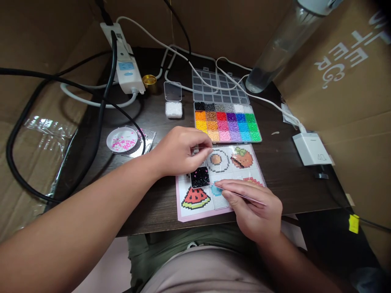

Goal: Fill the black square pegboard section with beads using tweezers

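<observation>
A pattern sheet (195,205) with pixel pictures of a watermelon, an egg and other foods lies at the table's front edge. On it sits a small square box of black beads (200,177). My left hand (179,150) rests over the sheet's upper left, fingertips pinched together just above the black beads; what they hold is hidden. My right hand (253,207) is closed on thin pink tweezers (241,195), whose tip points left at a blue figure next to the black beads. A bead organiser box (227,122) with many colours stands open behind the sheet.
A white dish of pink and white beads (122,139) sits at left. A small open case of white beads (174,109), a gold cap (150,81), a power strip (125,61) with cables, a white charger (311,148) and a clear bottle (281,44) crowd the back. Cardboard walls surround the table.
</observation>
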The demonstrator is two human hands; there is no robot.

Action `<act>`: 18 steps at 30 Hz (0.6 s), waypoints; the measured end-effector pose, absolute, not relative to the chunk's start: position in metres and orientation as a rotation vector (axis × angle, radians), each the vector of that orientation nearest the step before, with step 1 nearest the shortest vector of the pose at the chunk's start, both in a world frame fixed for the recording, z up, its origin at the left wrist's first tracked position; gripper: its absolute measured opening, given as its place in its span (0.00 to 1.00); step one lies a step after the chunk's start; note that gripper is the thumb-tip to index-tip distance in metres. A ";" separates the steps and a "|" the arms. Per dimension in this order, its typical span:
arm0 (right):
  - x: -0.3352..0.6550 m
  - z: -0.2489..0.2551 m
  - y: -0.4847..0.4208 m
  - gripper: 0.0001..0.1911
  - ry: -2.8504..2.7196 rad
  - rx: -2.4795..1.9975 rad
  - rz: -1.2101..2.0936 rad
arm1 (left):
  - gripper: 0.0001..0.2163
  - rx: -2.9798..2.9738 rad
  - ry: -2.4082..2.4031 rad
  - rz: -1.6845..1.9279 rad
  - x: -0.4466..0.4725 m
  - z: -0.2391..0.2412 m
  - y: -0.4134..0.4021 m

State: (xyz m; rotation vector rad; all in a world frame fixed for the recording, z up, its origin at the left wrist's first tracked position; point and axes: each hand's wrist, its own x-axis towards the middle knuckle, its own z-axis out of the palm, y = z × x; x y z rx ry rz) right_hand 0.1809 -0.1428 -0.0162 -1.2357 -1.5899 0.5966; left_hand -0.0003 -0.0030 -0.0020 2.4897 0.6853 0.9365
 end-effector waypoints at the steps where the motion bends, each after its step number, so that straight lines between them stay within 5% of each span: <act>1: 0.181 -0.016 -0.143 0.11 -1.589 -1.233 0.596 | 0.05 2.490 0.685 0.938 0.000 -0.002 -0.003; 18: 0.185 -0.021 -0.152 0.14 -1.472 -1.214 0.516 | 0.05 2.490 0.696 0.934 0.000 -0.001 -0.003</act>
